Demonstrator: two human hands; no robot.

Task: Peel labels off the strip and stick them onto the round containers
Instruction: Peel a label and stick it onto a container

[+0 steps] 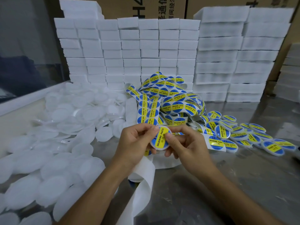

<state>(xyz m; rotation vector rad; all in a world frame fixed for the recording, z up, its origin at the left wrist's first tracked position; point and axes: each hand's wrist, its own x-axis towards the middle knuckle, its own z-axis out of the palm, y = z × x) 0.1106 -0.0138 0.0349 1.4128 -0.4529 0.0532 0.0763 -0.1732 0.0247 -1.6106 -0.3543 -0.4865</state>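
Observation:
A round white container [159,138] with a blue and yellow "Soldering Paste" label on its face is held up between both hands at the centre. My left hand [135,143] grips its left rim with curled fingers. My right hand [185,146] holds its right side, thumb pressing on the label. A tangled label strip [168,101] lies heaped just behind the hands. Empty white backing paper [142,181] trails down under my left wrist. A pile of unlabelled white containers [68,127] fills the left of the table. Labelled containers [243,135] lie in a heap at the right.
Stacks of white foam blocks [129,51] form a wall behind the work area, with cardboard boxes [146,7] above. The metal table [227,184] shows bare at the lower right. A pale ledge [24,101] borders the left side.

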